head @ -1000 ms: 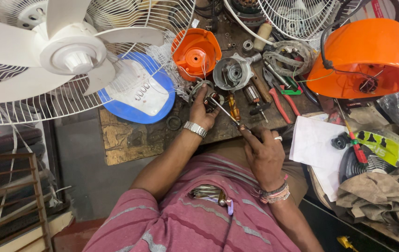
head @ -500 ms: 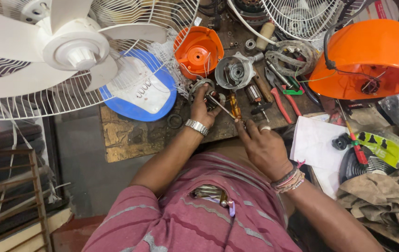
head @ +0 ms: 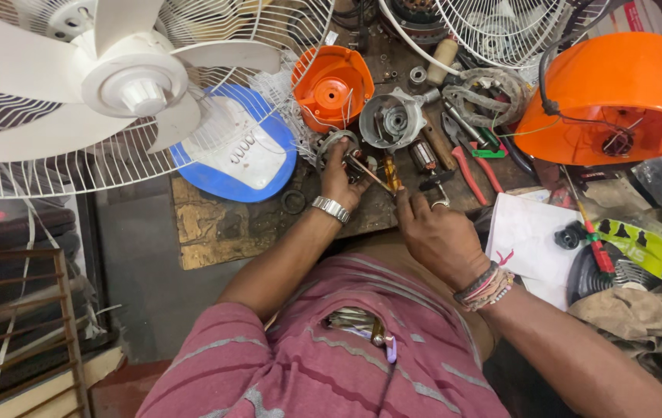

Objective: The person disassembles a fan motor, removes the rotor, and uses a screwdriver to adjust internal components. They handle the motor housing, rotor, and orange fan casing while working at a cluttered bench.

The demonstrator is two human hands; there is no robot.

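My left hand (head: pixel 341 176), with a metal watch at the wrist, grips a round fan motor (head: pixel 336 143) with copper windings on the wooden workbench (head: pixel 222 228). My right hand (head: pixel 435 232) holds a screwdriver with a yellow handle (head: pixel 390 174), its thin shaft angled up left into the motor by my left fingers. An orange motor cover (head: pixel 331 87) lies just behind the motor. A grey metal motor housing (head: pixel 390 121) sits to its right.
A white fan with its wire guard (head: pixel 126 93) fills the upper left, over a blue and white fan base (head: pixel 238 151). Red-handled pliers (head: pixel 474 164), a large orange housing (head: pixel 609 97), white paper (head: pixel 532 240) and a cloth (head: pixel 648 329) crowd the right side.
My right hand has moved up and left toward the motor, bringing the screwdriver closer in. My left hand stays on the motor.
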